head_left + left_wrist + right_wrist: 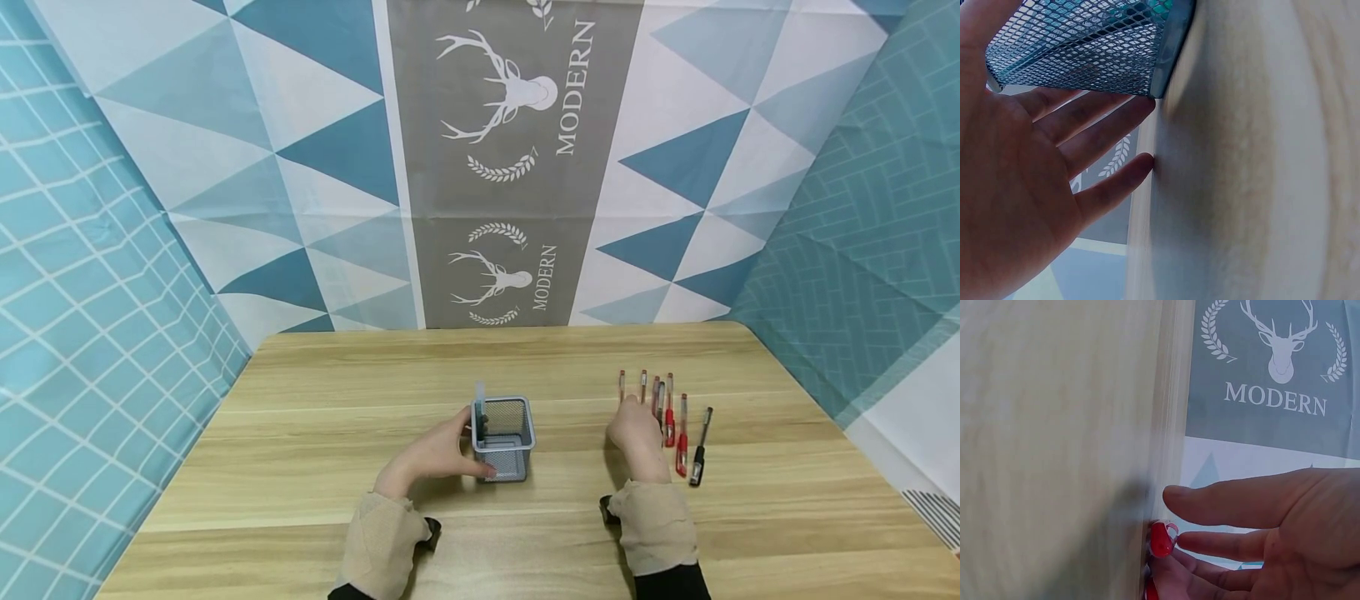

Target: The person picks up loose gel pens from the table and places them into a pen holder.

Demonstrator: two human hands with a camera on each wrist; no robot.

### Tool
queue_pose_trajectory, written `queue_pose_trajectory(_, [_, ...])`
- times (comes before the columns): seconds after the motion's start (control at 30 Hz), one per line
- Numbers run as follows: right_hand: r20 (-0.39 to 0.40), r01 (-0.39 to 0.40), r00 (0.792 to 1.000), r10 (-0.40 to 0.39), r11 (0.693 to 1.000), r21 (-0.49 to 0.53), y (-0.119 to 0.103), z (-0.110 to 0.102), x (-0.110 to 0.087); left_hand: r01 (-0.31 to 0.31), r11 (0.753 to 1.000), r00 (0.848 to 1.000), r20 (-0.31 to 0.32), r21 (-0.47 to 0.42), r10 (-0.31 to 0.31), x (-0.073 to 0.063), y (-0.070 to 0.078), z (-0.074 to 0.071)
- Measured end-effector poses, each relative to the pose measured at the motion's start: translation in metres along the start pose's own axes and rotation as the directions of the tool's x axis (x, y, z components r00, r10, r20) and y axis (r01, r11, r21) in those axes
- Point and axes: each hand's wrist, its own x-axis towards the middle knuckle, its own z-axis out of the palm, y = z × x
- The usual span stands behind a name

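In the head view, a grey wire-mesh pen holder (512, 464) stands upright on the table. My left hand (437, 450) grips its left side, with the thumb at the front and the other fingers behind. A translucent bluish strip (480, 404) sticks up inside the holder; greenish shapes show through its mesh (1085, 47) in the left wrist view. To the right, my right hand (637, 429) reaches down over the leftmost pens. In the right wrist view, its thumb stands apart from a red pen end (1161, 539), while the forefinger's tip is close beside it.
Several pens lie in a loose row beside the right hand, among them a red-capped pen (682, 457) and a black-capped pen (698, 465) furthest right. The wooden table (360, 375) ends at a patterned cloth backdrop (510, 200).
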Motion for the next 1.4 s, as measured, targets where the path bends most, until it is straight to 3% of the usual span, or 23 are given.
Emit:
queue_pose_trajectory(0.43, [0.015, -0.022, 1.0, 0.022, 0.999, -0.032, 0.0, -0.0014, -0.002, 0.0, 1.0, 1.0, -0.001, 0.006, 0.0, -0.0006, 0.0013, 0.0001])
queue_pose_trajectory(1.0, [0.036, -0.045, 0.998, 0.044, 0.999, 0.019, -0.0005, -0.0014, -0.0089, -0.009, 1.0, 1.0, 0.005, -0.017, 0.009, -0.0003, 0.0008, -0.0001])
queue_pose_trajectory(1.4, [-0.01, -0.019, 1.0, 0.019, 1.0, -0.014, 0.002, 0.0002, -0.0088, -0.018, 1.0, 1.0, 0.013, -0.014, 0.018, 0.0005, -0.0002, 0.0003])
